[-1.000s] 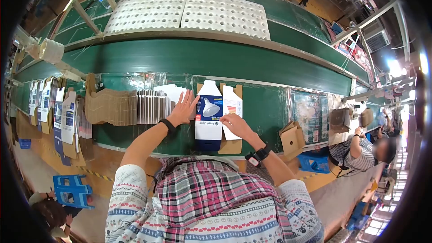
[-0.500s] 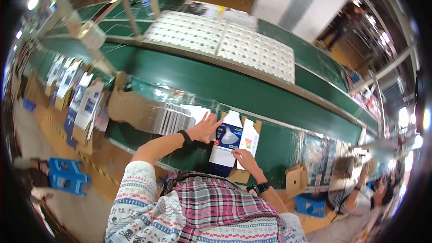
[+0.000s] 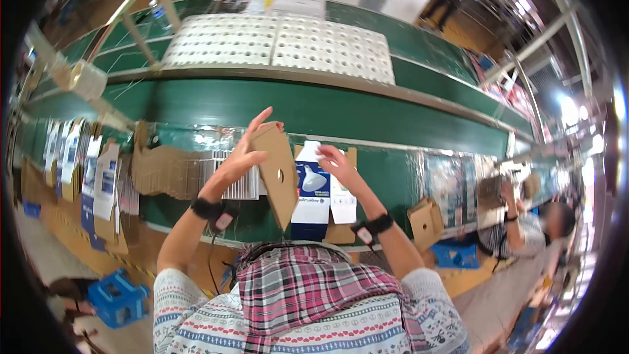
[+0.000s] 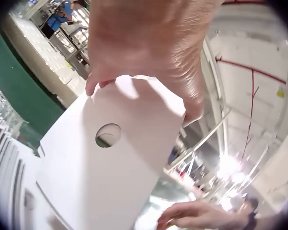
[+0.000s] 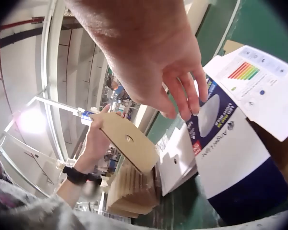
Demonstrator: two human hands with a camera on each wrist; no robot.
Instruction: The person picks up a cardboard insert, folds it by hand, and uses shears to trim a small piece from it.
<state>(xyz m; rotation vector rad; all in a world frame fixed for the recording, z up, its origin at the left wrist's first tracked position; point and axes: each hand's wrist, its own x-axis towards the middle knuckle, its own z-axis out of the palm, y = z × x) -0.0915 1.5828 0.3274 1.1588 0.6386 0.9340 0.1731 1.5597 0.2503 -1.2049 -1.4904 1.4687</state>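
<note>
The left hand (image 3: pixel 239 160) grips a folded cardboard piece (image 3: pixel 278 174) by its upper part and holds it tilted above the bench; its brown side shows in the head view. In the left wrist view the piece's white side (image 4: pixel 96 177), with a round hole, hangs below the left hand (image 4: pixel 149 48). Over the printed blue and white flat box (image 3: pixel 310 198) hovers the right hand (image 3: pixel 342 169), its fingers loosely bent and holding nothing. The right wrist view has the right hand (image 5: pixel 158 72) above the same box (image 5: pixel 230 158), beside a panel with coloured bars (image 5: pixel 259 86).
Left of the hands lies a row of folded cardboard inserts (image 3: pixel 173 172), with printed flat boxes (image 3: pixel 105 183) farther left. White foam trays (image 3: pixel 223 39) stand behind the rail (image 3: pixel 327 78). A brown box (image 3: pixel 426 223) sits at right, near another person (image 3: pixel 521 223).
The left hand has taken hold of a cardboard piece and raised it from the bench. The right hand has moved up from the printed box's lower part towards its top end.
</note>
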